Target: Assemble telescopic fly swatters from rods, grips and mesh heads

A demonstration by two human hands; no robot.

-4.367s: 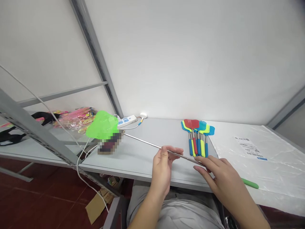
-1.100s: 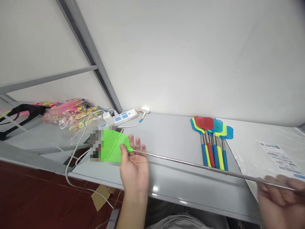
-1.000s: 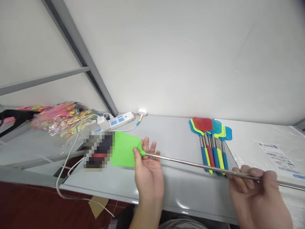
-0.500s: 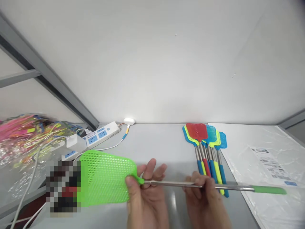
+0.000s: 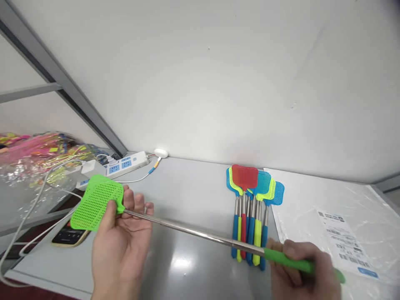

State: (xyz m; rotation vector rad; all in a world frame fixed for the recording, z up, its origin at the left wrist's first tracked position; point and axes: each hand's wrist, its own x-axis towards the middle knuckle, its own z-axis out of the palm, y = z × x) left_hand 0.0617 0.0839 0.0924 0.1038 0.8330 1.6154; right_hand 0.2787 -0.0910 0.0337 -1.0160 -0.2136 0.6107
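A green fly swatter (image 5: 193, 229) with an extended metal telescopic rod stretches between my two hands. My left hand (image 5: 125, 233) holds its head end, the thumb pressed on the neck of the perforated green paddle and the other fingers behind it. On the right, my right hand (image 5: 303, 266) is wrapped round the green grip. Behind the rod lies a bunch of fly swatters (image 5: 246, 179) with red, yellow, teal and blue heads, their metal shafts and coloured handles pointing toward me. The rod passes in front of their handles.
A white plastic mailer bag (image 5: 300, 196) with a printed label lies at the right. On the left are a power strip (image 5: 133, 161), a white round device (image 5: 161, 153), cables, a dark phone-like device (image 5: 69, 235) and clear bags of colourful items (image 5: 46, 158). A white wall stands behind.
My right hand has slid from the middle of the rod to the green grip. The rod looks longer, and my left hand has moved left with the paddle.
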